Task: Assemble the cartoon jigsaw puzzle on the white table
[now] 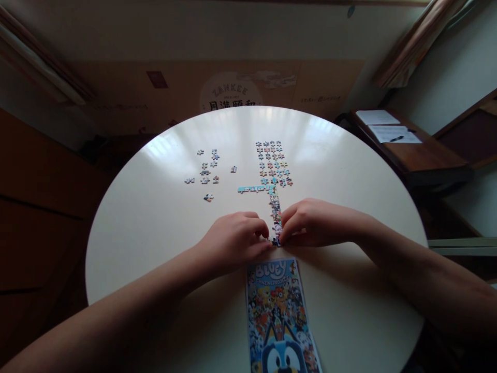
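A joined strip of puzzle pieces [275, 205] runs down the middle of the white table, with a blue top row [254, 189] reaching left. My left hand [241, 235] pinches a small dark puzzle piece [273, 242] at the strip's lower end. On the strip's right side, my right hand [305, 224] has its fingertips pressed to the bottom pieces, its fingers closed on the edge there. Just below both hands lies a Bluey picture sheet [277, 316].
Loose pieces stand in rows [272, 158] beyond the strip, and several more [205, 173] lie scattered to the left. The round white table [349, 181] has a brown side table [430, 153] with papers [392, 133] at its right. Behind is a printed cardboard panel [318, 83].
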